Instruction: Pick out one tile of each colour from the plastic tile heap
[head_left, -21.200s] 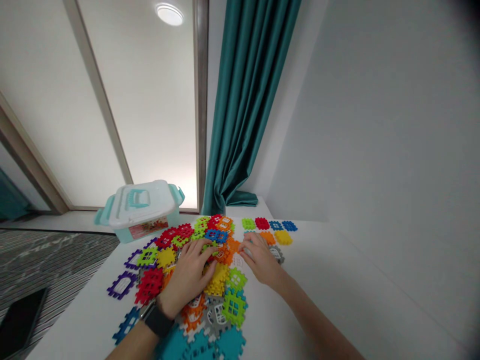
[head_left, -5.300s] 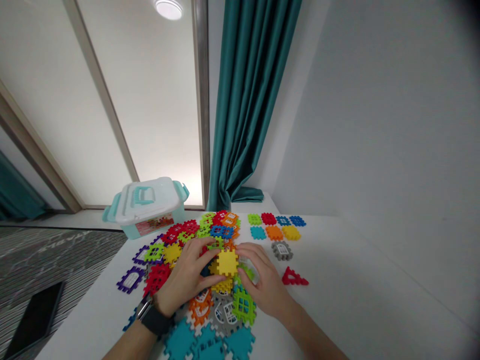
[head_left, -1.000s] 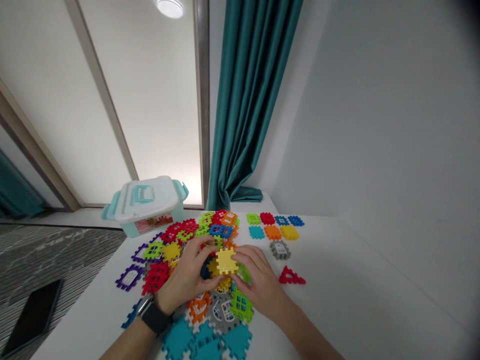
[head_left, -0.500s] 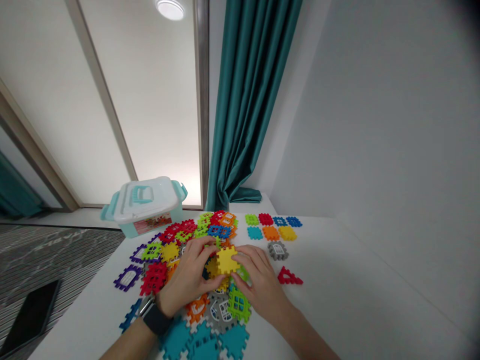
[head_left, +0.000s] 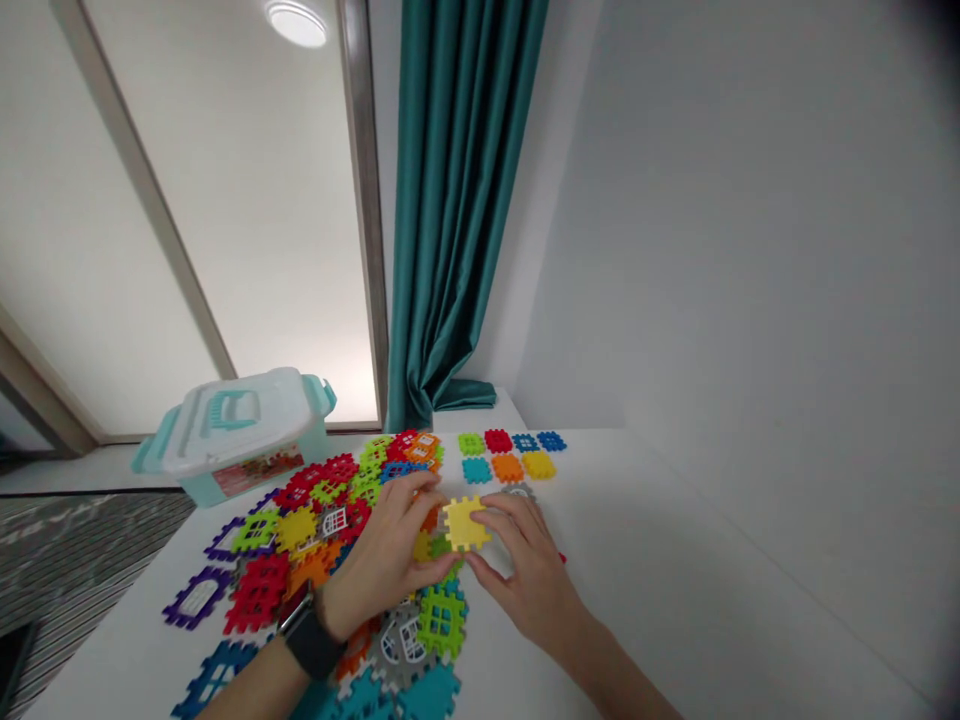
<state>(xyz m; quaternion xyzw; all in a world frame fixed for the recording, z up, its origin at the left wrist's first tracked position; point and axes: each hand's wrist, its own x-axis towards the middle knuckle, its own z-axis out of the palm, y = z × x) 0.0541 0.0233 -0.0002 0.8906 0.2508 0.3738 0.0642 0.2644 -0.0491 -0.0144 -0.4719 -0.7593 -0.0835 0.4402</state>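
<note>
On the head camera I see a notched yellow waffle block, slightly blurred, over the middle of a heap of coloured plastic tiles on the white table. The left hand has its fingers curled and close together, the thumb at the block's lower left edge. The right hand comes in from the other side, fingertips pressed on the right edge, so the block is pinched between both hands.

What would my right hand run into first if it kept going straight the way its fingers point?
Most likely the yellow interlocking plastic tile just ahead of the right hand. Its fingertips look to be touching that tile's edge, though depth is hard to judge from this view.
</note>
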